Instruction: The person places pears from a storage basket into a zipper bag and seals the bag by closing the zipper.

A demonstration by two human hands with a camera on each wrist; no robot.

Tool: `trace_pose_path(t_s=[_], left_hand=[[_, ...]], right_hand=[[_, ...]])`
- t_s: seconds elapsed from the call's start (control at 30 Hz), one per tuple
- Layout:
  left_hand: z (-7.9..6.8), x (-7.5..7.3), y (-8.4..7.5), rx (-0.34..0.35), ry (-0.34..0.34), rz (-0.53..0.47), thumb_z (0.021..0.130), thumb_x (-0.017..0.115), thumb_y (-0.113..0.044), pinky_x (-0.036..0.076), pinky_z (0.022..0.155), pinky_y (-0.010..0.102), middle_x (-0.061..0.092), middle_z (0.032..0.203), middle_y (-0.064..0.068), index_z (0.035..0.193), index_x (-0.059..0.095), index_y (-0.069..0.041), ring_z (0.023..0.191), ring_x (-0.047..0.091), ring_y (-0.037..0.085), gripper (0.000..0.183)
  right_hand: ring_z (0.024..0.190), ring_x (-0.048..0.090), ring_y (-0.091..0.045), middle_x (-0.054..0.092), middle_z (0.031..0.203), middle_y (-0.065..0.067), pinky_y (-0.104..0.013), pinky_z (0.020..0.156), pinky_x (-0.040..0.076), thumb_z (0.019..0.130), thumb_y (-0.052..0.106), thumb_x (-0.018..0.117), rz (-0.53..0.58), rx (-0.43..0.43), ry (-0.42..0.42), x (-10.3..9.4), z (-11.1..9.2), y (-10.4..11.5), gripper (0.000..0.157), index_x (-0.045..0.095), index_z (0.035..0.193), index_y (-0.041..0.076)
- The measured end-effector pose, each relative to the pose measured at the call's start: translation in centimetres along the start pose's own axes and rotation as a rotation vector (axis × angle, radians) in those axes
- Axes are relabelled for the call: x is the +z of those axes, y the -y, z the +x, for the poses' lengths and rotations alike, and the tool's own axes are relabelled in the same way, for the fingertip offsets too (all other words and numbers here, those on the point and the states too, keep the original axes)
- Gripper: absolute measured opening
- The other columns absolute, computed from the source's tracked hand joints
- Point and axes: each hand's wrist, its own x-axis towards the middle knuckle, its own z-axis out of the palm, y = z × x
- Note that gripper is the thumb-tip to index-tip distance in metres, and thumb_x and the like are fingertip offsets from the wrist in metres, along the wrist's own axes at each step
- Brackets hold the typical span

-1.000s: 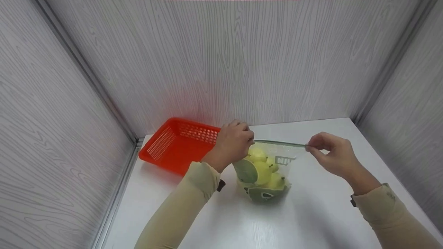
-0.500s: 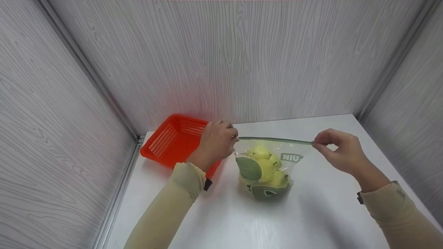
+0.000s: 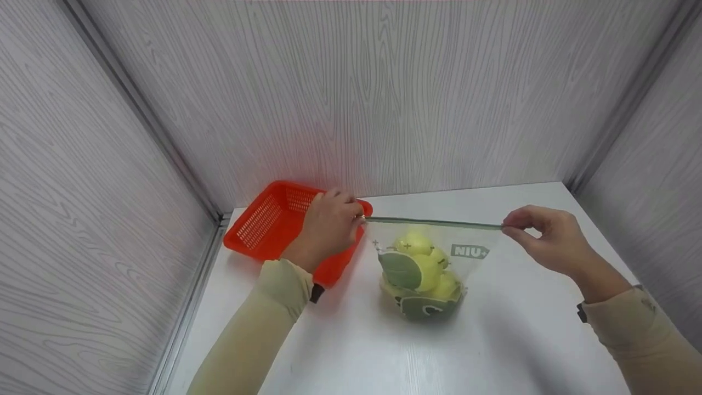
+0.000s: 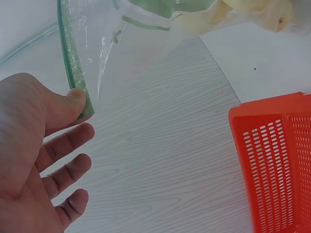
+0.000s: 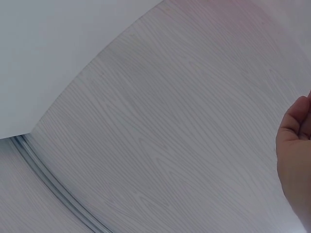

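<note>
A clear zip bag [image 3: 470, 252] with green print hangs spread between my two hands, its green top strip pulled straight. Several yellow-green fruits [image 3: 428, 271] that look like pears or apples fill its lower part. My left hand [image 3: 330, 224] pinches the strip's left corner between thumb and forefinger; in the left wrist view the other fingers [image 4: 73, 174] curve loosely below the green strip [image 4: 73, 63]. At the opposite corner my right hand [image 3: 548, 236] pinches the strip's end with thumb and fingertips. Only the edge of the right hand [image 5: 294, 145] shows in the right wrist view.
A red plastic basket [image 3: 252, 219] with slotted sides stands at the table's back left, partly behind my left hand. The white table [image 3: 373, 351] is enclosed by pale wood-grain walls [image 3: 351, 99] at the back and both sides.
My left hand has slid left along the top strip to its corner, uncovering more of it. The right hand has shifted slightly right, and the bag's top now stretches wider.
</note>
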Motion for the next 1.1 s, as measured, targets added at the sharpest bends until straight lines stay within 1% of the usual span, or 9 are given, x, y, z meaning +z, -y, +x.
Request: trace_pose_path(t_s=[0.2, 0.33, 0.43, 0.6, 0.7, 0.83, 0.9, 0.97, 1.1], left_hand=[[0.6, -0.1, 0.0, 0.011, -0.003, 0.002, 0.095, 0.074, -0.031, 0.050, 0.091, 0.037, 0.070, 0.115, 0.002, 0.114, 0.078, -0.018, 0.109, 0.057, 0.022, 0.024], [1.7, -0.2, 0.4, 0.007, -0.001, 0.025, 0.096, 0.071, -0.028, 0.050, 0.094, 0.039, 0.069, 0.117, 0.002, 0.114, 0.077, -0.016, 0.112, 0.057, 0.024, 0.022], [2.9, -0.1, 0.9, -0.010, 0.013, 0.030, 0.097, 0.070, -0.026, 0.050, 0.096, 0.040, 0.067, 0.118, 0.003, 0.114, 0.076, -0.015, 0.113, 0.056, 0.025, 0.021], [5.5, 0.4, 1.4, -0.060, 0.028, 0.024, 0.098, 0.068, -0.024, 0.048, 0.099, 0.042, 0.064, 0.122, 0.004, 0.116, 0.075, -0.014, 0.115, 0.054, 0.027, 0.022], [7.1, 0.7, 1.3, -0.100, -0.043, 0.039, 0.099, 0.066, -0.023, 0.048, 0.099, 0.043, 0.064, 0.125, 0.005, 0.117, 0.074, -0.013, 0.119, 0.055, 0.028, 0.022], [8.3, 1.2, 1.3, -0.160, -0.244, 0.067, 0.098, 0.066, -0.023, 0.049, 0.099, 0.045, 0.065, 0.128, 0.006, 0.117, 0.075, -0.012, 0.125, 0.055, 0.030, 0.023], [7.8, 1.8, 1.2, -0.161, -0.334, 0.077, 0.096, 0.068, -0.020, 0.049, 0.101, 0.047, 0.065, 0.128, 0.007, 0.115, 0.076, -0.011, 0.126, 0.055, 0.031, 0.022], [6.4, 2.8, 1.2, -0.131, -0.379, 0.108, 0.095, 0.070, -0.018, 0.049, 0.102, 0.047, 0.065, 0.129, 0.008, 0.113, 0.077, -0.009, 0.125, 0.055, 0.032, 0.021], [2.1, 5.7, 0.6, -0.031, -0.367, 0.118, 0.091, 0.075, -0.016, 0.048, 0.102, 0.046, 0.065, 0.129, 0.009, 0.110, 0.076, -0.007, 0.124, 0.054, 0.031, 0.021]], right_hand=[[0.083, 0.064, 0.008, 0.077, 0.089, -0.005, -0.004, 0.078, 0.046, 0.090, -0.001, 0.076, -0.024, 0.013, 0.022, -0.3, 0.4, 0.1, 0.010, 0.078, 0.093, 0.008], [0.086, 0.061, 0.011, 0.078, 0.093, -0.006, -0.003, 0.078, 0.044, 0.093, 0.004, 0.074, -0.061, 0.075, 0.043, -0.1, 2.0, -0.2, 0.007, 0.079, 0.097, 0.007], [0.091, 0.066, -0.004, 0.078, 0.099, -0.009, -0.006, 0.076, 0.045, 0.096, 0.008, 0.071, -0.101, 0.138, 0.071, 0.2, 4.0, -0.4, 0.009, 0.078, 0.102, 0.006], [0.102, 0.069, -0.030, 0.075, 0.107, -0.015, -0.037, 0.086, 0.055, 0.100, 0.007, 0.064, -0.119, 0.234, 0.083, 1.1, 7.1, -0.6, 0.015, 0.075, 0.109, 0.004], [0.104, 0.068, -0.034, 0.074, 0.109, -0.017, -0.050, 0.089, 0.054, 0.100, 0.005, 0.060, -0.141, 0.221, 0.013, 1.6, 8.6, -0.6, 0.017, 0.074, 0.109, 0.002], [0.100, 0.069, -0.034, 0.074, 0.104, -0.018, -0.050, 0.085, 0.054, 0.099, 0.000, 0.059, -0.192, 0.097, -0.155, 2.6, 9.7, -0.7, 0.017, 0.075, 0.106, 0.000], [0.095, 0.069, -0.034, 0.075, 0.099, -0.018, -0.048, 0.080, 0.054, 0.098, -0.002, 0.061, -0.214, -0.010, -0.220, 3.3, 9.2, -1.0, 0.015, 0.075, 0.103, -0.001], [0.091, 0.068, -0.034, 0.074, 0.094, -0.018, -0.046, 0.078, 0.053, 0.095, -0.006, 0.064, -0.226, -0.132, -0.254, 4.3, 7.8, -1.7, 0.012, 0.076, 0.099, -0.003], [0.088, 0.067, -0.030, 0.073, 0.090, -0.017, -0.036, 0.078, 0.052, 0.091, -0.011, 0.069, -0.239, -0.226, -0.243, 6.3, 3.0, -3.3, 0.012, 0.075, 0.096, -0.003]])
